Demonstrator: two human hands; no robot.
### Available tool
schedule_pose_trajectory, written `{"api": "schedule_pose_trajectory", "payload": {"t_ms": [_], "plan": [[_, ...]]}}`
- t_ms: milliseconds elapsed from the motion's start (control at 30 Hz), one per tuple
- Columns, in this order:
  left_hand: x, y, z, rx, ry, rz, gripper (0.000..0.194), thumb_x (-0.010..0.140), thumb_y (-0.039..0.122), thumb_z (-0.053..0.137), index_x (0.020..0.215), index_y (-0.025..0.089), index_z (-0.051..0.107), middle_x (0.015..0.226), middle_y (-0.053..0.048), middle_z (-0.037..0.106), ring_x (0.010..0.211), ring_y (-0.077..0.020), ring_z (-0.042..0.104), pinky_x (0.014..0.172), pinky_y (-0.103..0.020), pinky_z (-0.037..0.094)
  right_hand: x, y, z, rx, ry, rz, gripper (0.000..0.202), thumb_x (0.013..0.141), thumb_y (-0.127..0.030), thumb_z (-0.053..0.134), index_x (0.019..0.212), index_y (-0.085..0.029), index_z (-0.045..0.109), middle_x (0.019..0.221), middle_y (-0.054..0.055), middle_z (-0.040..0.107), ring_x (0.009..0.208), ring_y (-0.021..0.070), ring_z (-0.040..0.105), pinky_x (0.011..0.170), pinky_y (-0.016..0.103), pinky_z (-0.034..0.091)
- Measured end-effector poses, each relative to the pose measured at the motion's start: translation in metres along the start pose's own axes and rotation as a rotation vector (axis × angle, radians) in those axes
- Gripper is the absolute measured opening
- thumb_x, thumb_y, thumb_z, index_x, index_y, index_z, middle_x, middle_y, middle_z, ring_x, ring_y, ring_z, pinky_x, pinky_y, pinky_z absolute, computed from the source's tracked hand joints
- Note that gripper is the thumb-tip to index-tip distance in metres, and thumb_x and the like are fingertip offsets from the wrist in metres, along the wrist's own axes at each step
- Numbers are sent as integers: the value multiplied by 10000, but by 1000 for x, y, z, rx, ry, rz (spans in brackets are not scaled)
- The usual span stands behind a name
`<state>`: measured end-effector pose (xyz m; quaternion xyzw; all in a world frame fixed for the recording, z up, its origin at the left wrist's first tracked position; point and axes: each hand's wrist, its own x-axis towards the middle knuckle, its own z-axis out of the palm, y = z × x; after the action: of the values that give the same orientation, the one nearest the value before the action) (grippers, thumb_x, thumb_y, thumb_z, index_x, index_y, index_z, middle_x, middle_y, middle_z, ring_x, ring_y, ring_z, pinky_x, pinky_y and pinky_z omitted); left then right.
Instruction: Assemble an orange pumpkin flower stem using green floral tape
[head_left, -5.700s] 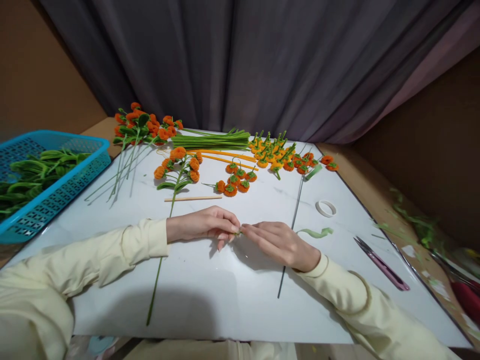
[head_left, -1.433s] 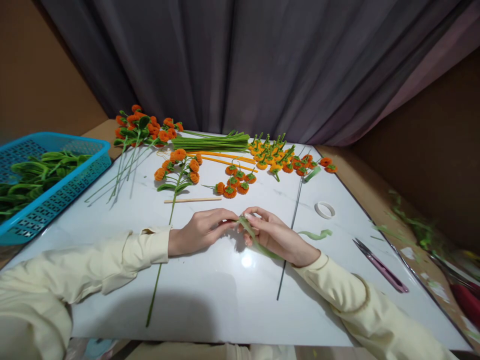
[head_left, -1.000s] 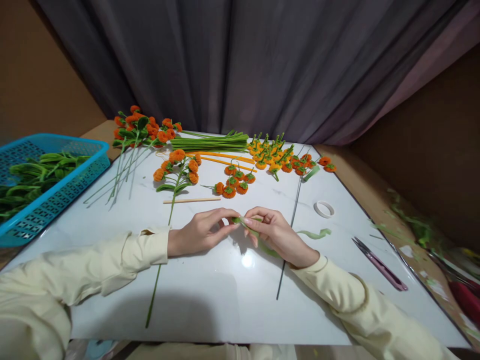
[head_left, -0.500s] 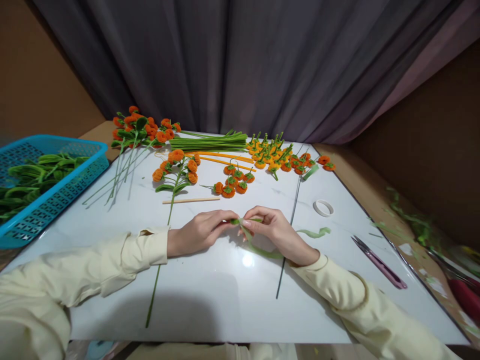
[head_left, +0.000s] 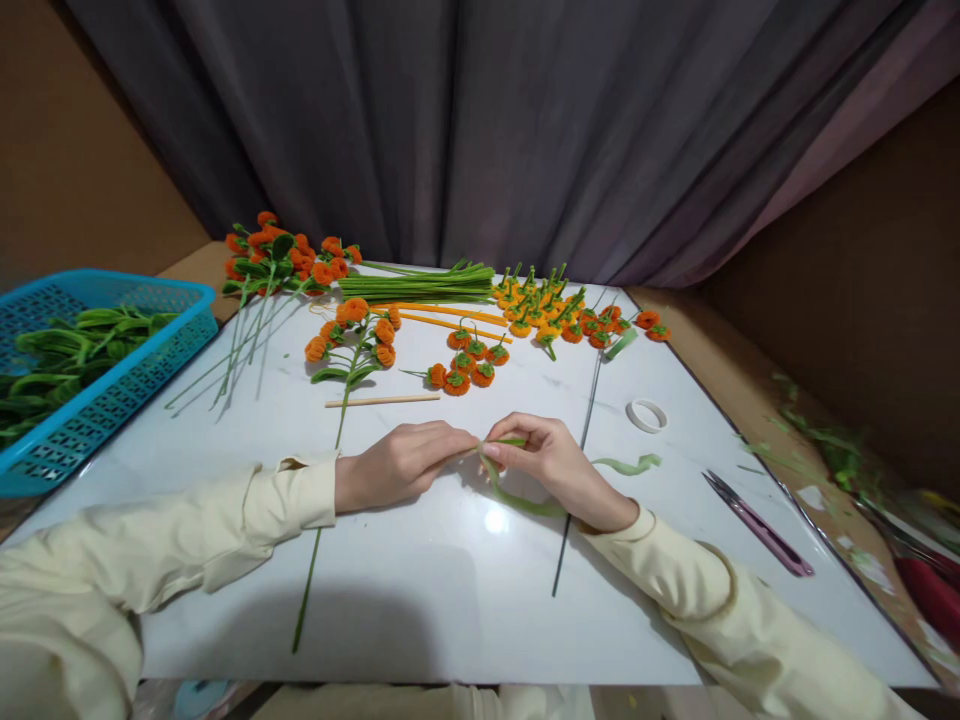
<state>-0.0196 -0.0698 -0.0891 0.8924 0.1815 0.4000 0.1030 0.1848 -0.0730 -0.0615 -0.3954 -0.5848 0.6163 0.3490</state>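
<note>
My left hand (head_left: 409,463) and my right hand (head_left: 551,465) meet fingertip to fingertip over the white tabletop. Both pinch a green strip (head_left: 525,503), which loops down below my right hand. What lies between the left fingertips is mostly hidden. Beyond my left hand lies an orange flower stem with green leaves (head_left: 352,362), its long stalk passing under my left sleeve. Several orange flower heads (head_left: 461,365) rest just past my hands, beside a thin wooden stick (head_left: 382,401).
A blue basket (head_left: 124,400) of green leaves stands at the left. Green stems (head_left: 416,287) and yellow flower heads (head_left: 536,305) lie at the back. On the right are a white ring (head_left: 646,416), pink-handled snips (head_left: 757,523) and a dark rod (head_left: 574,500).
My left fingers have straightened and moved slightly right, closer to my right fingertips, covering the green bit that showed between them. My right hand has barely moved.
</note>
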Motion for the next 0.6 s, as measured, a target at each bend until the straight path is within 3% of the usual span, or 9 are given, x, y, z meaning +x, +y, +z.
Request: {"api": "schedule_pose_trajectory", "payload": {"t_ms": [133, 333, 600], "plan": [[2, 3, -1, -8, -20, -20, 203, 898, 113, 441, 1073, 149, 537, 863, -89, 681, 764, -154, 627, 689, -251, 507, 1, 0, 0, 31, -44, 2, 268, 702, -404, 729, 730, -158, 628, 628, 9, 639, 591, 122, 554, 606, 271, 440], [2, 8, -1, -90, -28, -160, 164, 886, 152, 469, 1025, 136, 554, 762, -57, 643, 595, -106, 568, 566, -204, 473, 1, 0, 0, 79, -80, 25, 278, 689, -390, 746, 727, -143, 624, 611, 22, 658, 590, 144, 601, 624, 288, 456], [1, 9, 0, -130, -21, -168, 173, 875, 143, 489, 1038, 133, 547, 750, -45, 655, 555, -88, 567, 522, -176, 451, 2, 2, -3, 129, -89, 43, 246, 715, -360, 732, 739, -139, 628, 615, 25, 669, 595, 137, 613, 636, 275, 463]]}}
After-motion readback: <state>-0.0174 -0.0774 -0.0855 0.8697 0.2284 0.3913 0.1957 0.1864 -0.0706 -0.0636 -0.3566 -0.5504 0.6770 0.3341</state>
